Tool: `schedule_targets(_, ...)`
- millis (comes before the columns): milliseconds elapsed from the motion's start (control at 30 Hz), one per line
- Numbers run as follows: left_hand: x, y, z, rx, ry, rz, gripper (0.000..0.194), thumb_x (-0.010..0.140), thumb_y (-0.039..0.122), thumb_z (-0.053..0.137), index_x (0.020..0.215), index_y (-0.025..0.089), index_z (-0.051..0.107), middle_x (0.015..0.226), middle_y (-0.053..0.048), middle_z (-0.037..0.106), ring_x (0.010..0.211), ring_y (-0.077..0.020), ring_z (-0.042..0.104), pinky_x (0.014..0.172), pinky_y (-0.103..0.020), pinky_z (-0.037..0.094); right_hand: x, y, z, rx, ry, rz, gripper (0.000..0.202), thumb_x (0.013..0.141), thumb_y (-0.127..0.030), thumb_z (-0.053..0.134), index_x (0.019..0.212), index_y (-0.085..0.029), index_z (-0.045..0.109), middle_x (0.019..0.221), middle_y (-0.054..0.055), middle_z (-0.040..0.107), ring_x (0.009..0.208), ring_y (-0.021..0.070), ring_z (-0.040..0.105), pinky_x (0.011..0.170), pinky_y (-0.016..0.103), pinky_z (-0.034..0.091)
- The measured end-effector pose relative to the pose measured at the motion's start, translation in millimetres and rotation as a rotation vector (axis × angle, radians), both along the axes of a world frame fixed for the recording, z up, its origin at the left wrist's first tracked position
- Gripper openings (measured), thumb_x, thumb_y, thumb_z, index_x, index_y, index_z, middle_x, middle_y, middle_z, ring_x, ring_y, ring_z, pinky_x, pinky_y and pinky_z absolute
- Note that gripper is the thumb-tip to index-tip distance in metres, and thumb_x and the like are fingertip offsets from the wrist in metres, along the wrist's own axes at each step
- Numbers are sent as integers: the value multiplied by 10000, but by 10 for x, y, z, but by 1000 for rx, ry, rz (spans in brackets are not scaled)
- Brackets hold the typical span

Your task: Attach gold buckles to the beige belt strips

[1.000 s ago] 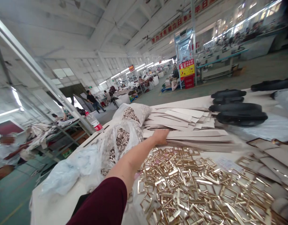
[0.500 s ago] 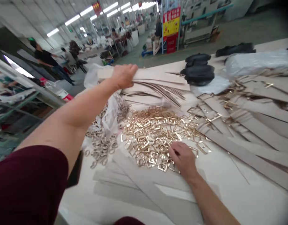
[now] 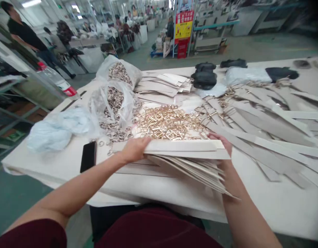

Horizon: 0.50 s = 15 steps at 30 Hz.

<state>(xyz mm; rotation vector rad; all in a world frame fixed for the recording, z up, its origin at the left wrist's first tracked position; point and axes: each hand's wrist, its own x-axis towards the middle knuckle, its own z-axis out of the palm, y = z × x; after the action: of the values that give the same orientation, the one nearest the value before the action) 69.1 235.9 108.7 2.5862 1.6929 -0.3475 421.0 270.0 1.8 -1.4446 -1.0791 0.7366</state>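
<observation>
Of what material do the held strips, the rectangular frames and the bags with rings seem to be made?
Held strips: perhaps leather, coated fabric or card, matt and pale; they are thin and bend.
Rectangular frames: probably metal with polished gold finish, given the bright glints.
Bags: likely thin, glossy plastic film, since it crumples and looks translucent.
</observation>
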Motion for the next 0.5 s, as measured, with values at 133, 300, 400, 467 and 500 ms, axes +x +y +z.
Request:
schedule_targets(133, 96, -456, -480, -41, -31, 9, 545, 637, 216, 650, 1138, 245, 439, 1085, -72, 600, 1012, -261, 554, 847, -371, 433, 332, -645, 265, -76, -102, -146, 411, 738, -464, 595, 977, -133, 649, 949, 111, 655, 863, 208, 608, 770, 385, 499)
schedule_targets(300, 64, -548, -510, -49, -145, -58, 814, 604, 293, 710, 1322, 256, 329, 1368, -111, 447, 1231, -273, 425, 990, -399, 363, -461, -1156, 454, 178, -884, 522, 861, 594, -587, 714, 1329, -212, 466, 1423, 144, 380, 1299, 339, 331, 1064, 508, 280)
schedule_targets(400, -14, -502, -489, -154, -197, -189, 1072, 522, 440, 767, 1415, 307, 188, 1512, -113, 244, 1368, -284, 250, 1069, -441, 268, -984, -1227, 297, 109, -1116, 714, 1082, 488, -627, 752, 1406, -219, 349, 1491, 154, 256, 1345, 385, 221, 1083, 557, 176)
schedule_targets(467, -50, -475, -509, -216, -193, -222, 1150, 490, 491, 773, 1434, 329, 136, 1530, -112, 199, 1394, -293, 190, 1086, -475, 222, -1120, -1242, 164, 50, -1164, 718, 1133, 480, -658, 736, 1426, -210, 303, 1472, 170, 290, 1323, 385, 257, 1078, 562, 159)
schedule_targets(500, -60, -476, -527, -229, -190, -219, 1172, 480, 502, 774, 1438, 333, 121, 1531, -112, 198, 1396, -298, 183, 1088, -487, 208, -1130, -1252, 112, 37, -1171, 714, 1128, 499, -671, 718, 1433, -210, 286, 1462, 170, 310, 1313, 377, 276, 1079, 557, 154)
